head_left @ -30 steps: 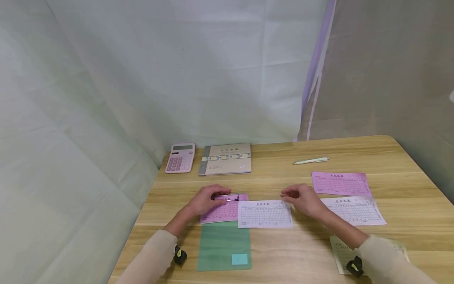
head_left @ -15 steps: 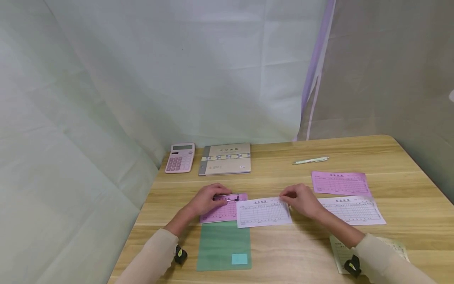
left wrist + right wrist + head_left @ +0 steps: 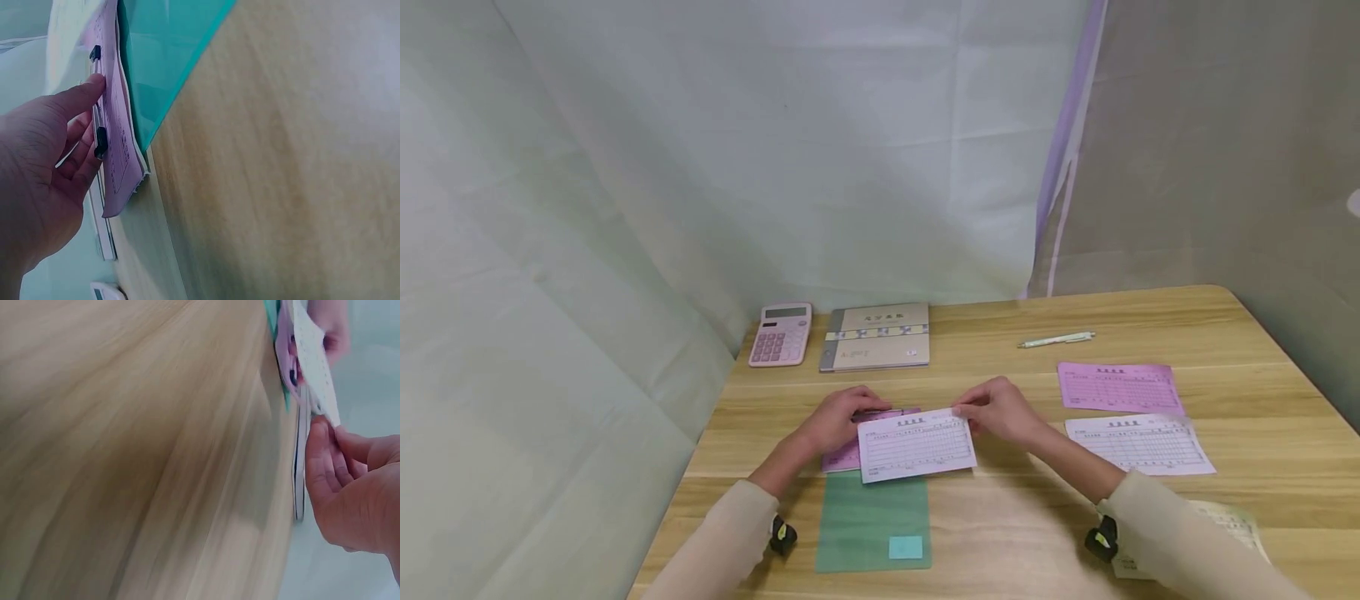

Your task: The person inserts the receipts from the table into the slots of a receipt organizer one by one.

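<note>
My right hand [image 3: 1002,410] pinches the upper right corner of a white printed form [image 3: 916,446]. The form tilts over a pink printed slip [image 3: 844,458] on the green folder [image 3: 872,517], hiding much of the slip. With thumb and fingers, my left hand [image 3: 838,423] grips a metal paper fastener with black end pieces [image 3: 100,142] at the slip's top edge. In the left wrist view the thumb presses on its bar. The right wrist view shows the white form's corner between my right thumb and fingers, raised off the table.
A pink calculator [image 3: 781,335] and a banded notebook [image 3: 876,336] lie at the back left. Toward the right are a pen [image 3: 1057,340], a pink form [image 3: 1120,387], another white form [image 3: 1142,443] and a yellowish form [image 3: 1228,525] partly under my right sleeve.
My right hand has taken hold of the white form's corner, lifted it and carried it leftward over the pink slip. My left hand stays at the fastener.
</note>
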{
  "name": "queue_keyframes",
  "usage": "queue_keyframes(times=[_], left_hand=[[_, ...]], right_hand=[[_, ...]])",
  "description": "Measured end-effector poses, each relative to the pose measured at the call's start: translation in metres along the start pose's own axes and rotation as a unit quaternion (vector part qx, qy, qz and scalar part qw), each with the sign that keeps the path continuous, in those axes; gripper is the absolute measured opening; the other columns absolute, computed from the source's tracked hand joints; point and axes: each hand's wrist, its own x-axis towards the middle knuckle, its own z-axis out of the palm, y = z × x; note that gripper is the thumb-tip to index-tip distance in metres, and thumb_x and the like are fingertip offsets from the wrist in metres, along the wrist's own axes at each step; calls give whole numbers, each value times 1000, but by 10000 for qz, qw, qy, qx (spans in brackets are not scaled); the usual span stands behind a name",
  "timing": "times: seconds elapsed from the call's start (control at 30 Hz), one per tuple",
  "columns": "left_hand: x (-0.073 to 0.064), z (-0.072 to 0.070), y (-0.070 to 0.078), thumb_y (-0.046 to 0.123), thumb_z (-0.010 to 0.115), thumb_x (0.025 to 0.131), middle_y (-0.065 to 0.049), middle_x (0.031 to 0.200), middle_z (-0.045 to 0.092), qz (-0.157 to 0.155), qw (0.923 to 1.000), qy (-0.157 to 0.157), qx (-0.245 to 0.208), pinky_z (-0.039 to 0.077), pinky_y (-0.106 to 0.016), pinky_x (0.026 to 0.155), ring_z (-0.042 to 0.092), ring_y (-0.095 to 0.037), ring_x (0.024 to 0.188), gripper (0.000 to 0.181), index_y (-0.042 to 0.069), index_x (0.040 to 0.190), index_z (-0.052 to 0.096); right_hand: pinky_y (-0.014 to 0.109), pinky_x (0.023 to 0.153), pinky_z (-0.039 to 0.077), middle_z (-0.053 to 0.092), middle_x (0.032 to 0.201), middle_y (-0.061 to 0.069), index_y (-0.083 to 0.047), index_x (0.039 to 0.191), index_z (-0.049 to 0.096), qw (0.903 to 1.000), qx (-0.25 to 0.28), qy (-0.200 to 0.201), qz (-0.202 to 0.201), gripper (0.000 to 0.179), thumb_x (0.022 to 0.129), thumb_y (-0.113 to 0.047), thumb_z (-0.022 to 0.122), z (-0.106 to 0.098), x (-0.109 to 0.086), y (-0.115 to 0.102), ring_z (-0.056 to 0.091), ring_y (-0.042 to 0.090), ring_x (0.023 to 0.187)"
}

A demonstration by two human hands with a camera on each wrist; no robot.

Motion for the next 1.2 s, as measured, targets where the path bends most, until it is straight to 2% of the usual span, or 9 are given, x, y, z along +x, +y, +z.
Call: queue_keyframes(times=[0.27, 0.37, 0.53, 0.7, 0.8, 0.93, 1.03, 1.13, 1.2], left_hand=[[0, -2, 2, 22, 77, 100, 9, 124, 66, -222, 9995, -115, -202, 51, -40, 102, 61, -13, 115, 33, 23, 134, 76], [1, -2, 2, 23, 77, 100, 9, 123, 66, -239, 9995, -132, -161, 51, -39, 101, 61, -13, 114, 33, 23, 133, 76], [2, -2, 3, 26, 77, 101, 10, 121, 65, -153, 9997, -177, 102, 52, -38, 99, 60, -12, 111, 33, 23, 133, 75], [5, -5, 5, 28, 76, 101, 9, 120, 66, 160, 9978, -209, 612, 53, -34, 94, 62, -10, 107, 31, 21, 131, 76], [7, -7, 6, 28, 76, 102, 7, 119, 68, 394, 9948, -204, 922, 54, -34, 92, 63, -11, 105, 30, 19, 130, 77], [9, -8, 6, 28, 76, 102, 7, 117, 68, 469, 9921, -278, 1133, 55, -32, 90, 63, -9, 101, 30, 19, 130, 78], [10, -8, 8, 29, 76, 102, 9, 113, 67, 476, 9905, -320, 1252, 55, -29, 87, 61, -6, 96, 30, 19, 130, 78], [10, -9, 10, 30, 75, 102, 9, 106, 66, 714, 9843, -282, 1589, 53, -25, 80, 57, -5, 87, 29, 19, 129, 79], [9, -9, 12, 30, 75, 102, 9, 101, 66, 942, 9767, -201, 1917, 51, -23, 74, 55, -6, 82, 29, 20, 129, 79]], right_hand=[[23, 54, 52, 77, 88, 6, -1, 98, 82, 9978, -619, -8, -235, 7, 96, 0, 76, 28, 10, 6, 66, 16, 68], [23, 54, 51, 76, 88, 5, -1, 100, 82, 9965, -764, 60, -341, 7, 96, 1, 76, 30, 11, 7, 65, 16, 68], [23, 53, 52, 75, 82, 5, -2, 92, 82, 9957, -822, 133, -416, 7, 95, 2, 77, 33, 11, 4, 65, 16, 63], [27, 51, 54, 75, 80, 4, -2, 91, 82, 9967, -638, -133, -478, 7, 95, 0, 77, 40, 17, -10, 66, 20, 59], [32, 52, 58, 76, 78, 6, -1, 90, 81, 9978, -447, -320, -373, 6, 95, -1, 78, 47, 25, -17, 69, 23, 59], [34, 55, 61, 76, 75, 8, 2, 90, 80, 9984, -312, -451, -99, 5, 95, 0, 78, 55, 37, -19, 72, 24, 60], [32, 55, 61, 75, 75, 8, 2, 91, 79, 9982, -403, -451, 42, 5, 95, 0, 78, 59, 42, -18, 71, 22, 59], [31, 55, 59, 73, 74, 6, 1, 90, 78, 9975, -570, -421, 40, 6, 96, 0, 77, 62, 44, -16, 68, 19, 58], [29, 53, 57, 71, 73, 5, 0, 88, 77, 9967, -689, -419, -14, 8, 96, 1, 76, 63, 44, -16, 66, 17, 57]])
